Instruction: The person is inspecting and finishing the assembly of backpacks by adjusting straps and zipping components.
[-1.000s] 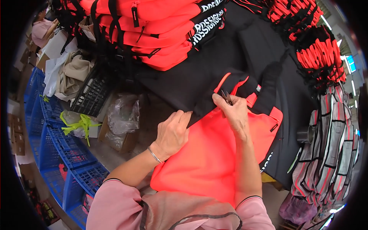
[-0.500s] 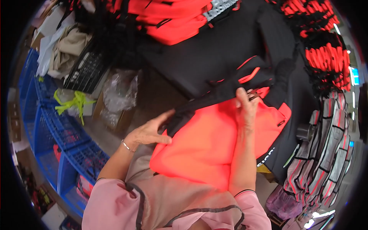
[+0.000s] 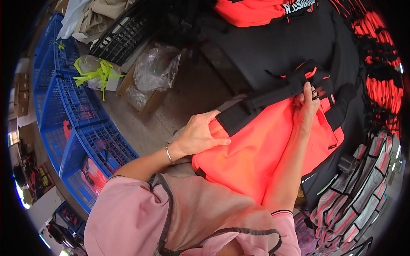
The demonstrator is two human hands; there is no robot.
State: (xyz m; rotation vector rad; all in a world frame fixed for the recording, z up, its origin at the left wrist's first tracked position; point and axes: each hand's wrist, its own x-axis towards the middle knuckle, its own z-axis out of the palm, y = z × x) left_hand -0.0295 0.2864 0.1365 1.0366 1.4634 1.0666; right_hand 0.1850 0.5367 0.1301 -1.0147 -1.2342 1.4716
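A bright orange-red fabric bag (image 3: pixel 247 145) with black strap pieces lies across my lap and the edge of a black-covered work surface. My left hand (image 3: pixel 197 134) grips the bag's left edge, thumb on top and the other fingers partly hidden, beside the squared end of a wide black strap (image 3: pixel 239 121). Farther right, my right hand (image 3: pixel 305 109) is closed on the bag's upper edge, where black straps with orange-red trim (image 3: pixel 314 72) bunch up. Small dark hardware, possibly a buckle, shows by its fingertips. Some of its fingers are hidden.
Blue plastic crates (image 3: pixel 68 102) stand at the left, near a black crate (image 3: pixel 121 36) and clear plastic bags (image 3: pixel 156 68) on a carton. More orange-red pieces (image 3: pixel 252 13) lie at the back. Grey, black-edged pieces (image 3: pixel 350 187) and bundled straps (image 3: pixel 384 102) line the right.
The view has turned left, so everything sits farther right in the picture. My left hand has shifted slightly along the bag's edge by the strap end. Both hands keep hold of the bag.
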